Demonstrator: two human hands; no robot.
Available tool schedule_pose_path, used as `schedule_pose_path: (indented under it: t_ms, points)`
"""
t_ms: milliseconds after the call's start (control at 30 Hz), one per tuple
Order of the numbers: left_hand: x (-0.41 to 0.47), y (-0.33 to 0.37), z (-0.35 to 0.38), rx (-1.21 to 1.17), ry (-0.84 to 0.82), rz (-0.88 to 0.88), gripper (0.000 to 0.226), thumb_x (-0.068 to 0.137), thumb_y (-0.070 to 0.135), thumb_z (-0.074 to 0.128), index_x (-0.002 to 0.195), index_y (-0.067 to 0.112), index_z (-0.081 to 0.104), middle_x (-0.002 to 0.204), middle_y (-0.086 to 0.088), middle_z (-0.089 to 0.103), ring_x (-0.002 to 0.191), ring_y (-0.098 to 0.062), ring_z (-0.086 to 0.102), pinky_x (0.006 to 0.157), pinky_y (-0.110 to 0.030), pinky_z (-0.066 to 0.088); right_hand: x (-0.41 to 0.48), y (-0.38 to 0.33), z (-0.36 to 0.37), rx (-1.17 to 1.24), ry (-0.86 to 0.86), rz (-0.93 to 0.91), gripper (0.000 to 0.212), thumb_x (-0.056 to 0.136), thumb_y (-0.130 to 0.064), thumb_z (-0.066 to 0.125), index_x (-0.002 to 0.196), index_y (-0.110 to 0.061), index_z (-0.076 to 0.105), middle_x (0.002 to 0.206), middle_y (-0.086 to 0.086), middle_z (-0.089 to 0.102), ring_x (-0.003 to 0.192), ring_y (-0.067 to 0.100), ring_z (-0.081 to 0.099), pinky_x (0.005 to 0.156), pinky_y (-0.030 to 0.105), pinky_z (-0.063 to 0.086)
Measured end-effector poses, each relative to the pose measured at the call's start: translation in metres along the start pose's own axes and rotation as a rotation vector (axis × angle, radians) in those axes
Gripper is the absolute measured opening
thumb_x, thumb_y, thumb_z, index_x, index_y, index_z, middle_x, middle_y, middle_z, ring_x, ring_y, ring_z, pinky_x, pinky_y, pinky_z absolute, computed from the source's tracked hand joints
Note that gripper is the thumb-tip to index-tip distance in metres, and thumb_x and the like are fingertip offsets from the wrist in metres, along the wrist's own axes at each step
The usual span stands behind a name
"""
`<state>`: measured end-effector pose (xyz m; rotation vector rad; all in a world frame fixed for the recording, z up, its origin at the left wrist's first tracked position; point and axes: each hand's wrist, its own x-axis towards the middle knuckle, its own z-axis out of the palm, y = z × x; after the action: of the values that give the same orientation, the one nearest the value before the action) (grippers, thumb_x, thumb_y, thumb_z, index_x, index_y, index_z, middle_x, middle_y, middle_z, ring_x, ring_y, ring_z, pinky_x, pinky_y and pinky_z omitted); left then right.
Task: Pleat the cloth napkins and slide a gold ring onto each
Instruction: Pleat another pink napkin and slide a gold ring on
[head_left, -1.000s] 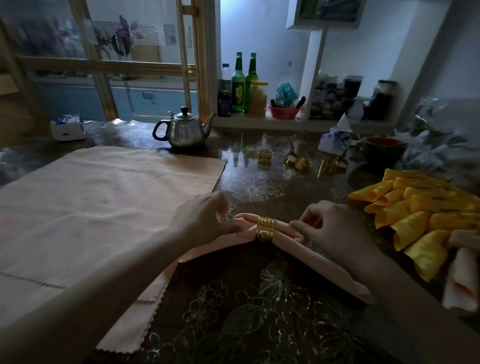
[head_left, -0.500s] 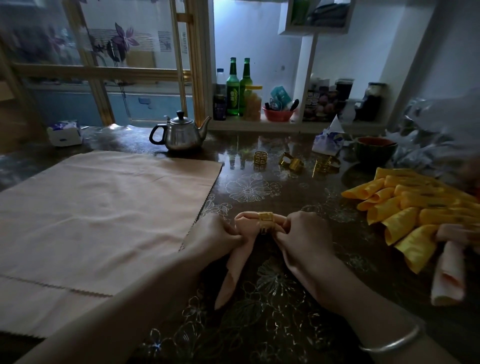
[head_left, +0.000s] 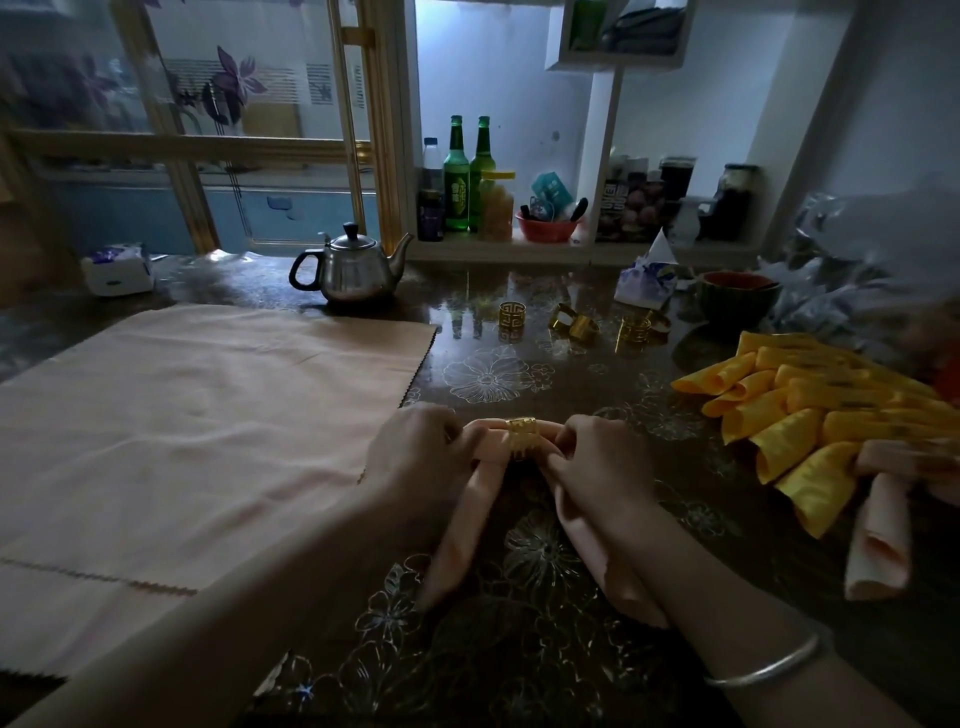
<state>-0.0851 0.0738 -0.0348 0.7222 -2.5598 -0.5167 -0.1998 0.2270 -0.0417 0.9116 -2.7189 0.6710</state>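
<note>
A pleated peach napkin (head_left: 470, 512) is bent in an arch in front of me, its two ends trailing toward me. A gold ring (head_left: 521, 436) sits at the top of the bend. My left hand (head_left: 415, 457) pinches the napkin just left of the ring. On the ring's right side my right hand (head_left: 597, 467) grips the other half. Flat peach cloths (head_left: 197, 415) lie spread on the left. Three more gold rings stand beyond: one (head_left: 511, 314), a second (head_left: 574, 323) and a third (head_left: 639, 327).
Rolled yellow napkins (head_left: 795, 415) and a rolled peach one (head_left: 880, 540) are piled at the right. A steel teapot (head_left: 353, 270), a tissue pack (head_left: 118, 269), a dark bowl (head_left: 737, 296) and crumpled plastic (head_left: 857, 260) stand at the table's far side. Bottles (head_left: 457, 176) line the shelf.
The napkin lay nearly straight a second ago; both hands have drawn together and folded it in two at the ring, so its ends now hang toward me.
</note>
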Motion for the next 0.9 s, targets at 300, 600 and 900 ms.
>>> schedule_pose_path:
  t_ms: [300, 600, 900]
  points:
    - [0.007, -0.002, 0.027, -0.26, -0.103, -0.064, 0.08, 0.07, 0.058, 0.075, 0.137, 0.038, 0.037, 0.121, -0.006, 0.053, 0.096, -0.028, 0.062, 0.078, -0.049, 0.057, -0.005, 0.014, -0.013, 0.176, -0.04, 0.173, 0.065, 0.076, -0.048, 0.076, 0.124, -0.017, 0.045, 0.113, 0.004, 0.063, 0.1, 0.019, 0.062, 0.076, 0.027, 0.049]
    - [-0.006, 0.052, 0.038, -0.257, -0.16, 0.015, 0.032, 0.076, 0.045, 0.076, 0.092, 0.02, 0.064, 0.082, 0.006, 0.063, 0.071, -0.011, 0.061, 0.058, -0.028, 0.05, -0.015, 0.037, -0.033, 0.516, -0.176, 0.347, 0.049, 0.083, -0.025, 0.074, 0.125, -0.017, 0.052, 0.12, 0.002, 0.061, 0.108, 0.018, 0.06, 0.089, 0.032, 0.053]
    - [-0.009, 0.191, 0.063, -0.513, -0.214, 0.123, 0.03, 0.075, 0.055, 0.074, 0.083, 0.026, 0.067, 0.077, 0.006, 0.069, 0.069, -0.01, 0.068, 0.057, -0.033, 0.059, -0.045, 0.137, -0.151, 0.222, 0.078, 0.271, 0.053, 0.083, -0.045, 0.071, 0.127, -0.022, 0.054, 0.115, -0.003, 0.063, 0.104, 0.016, 0.059, 0.086, 0.034, 0.052]
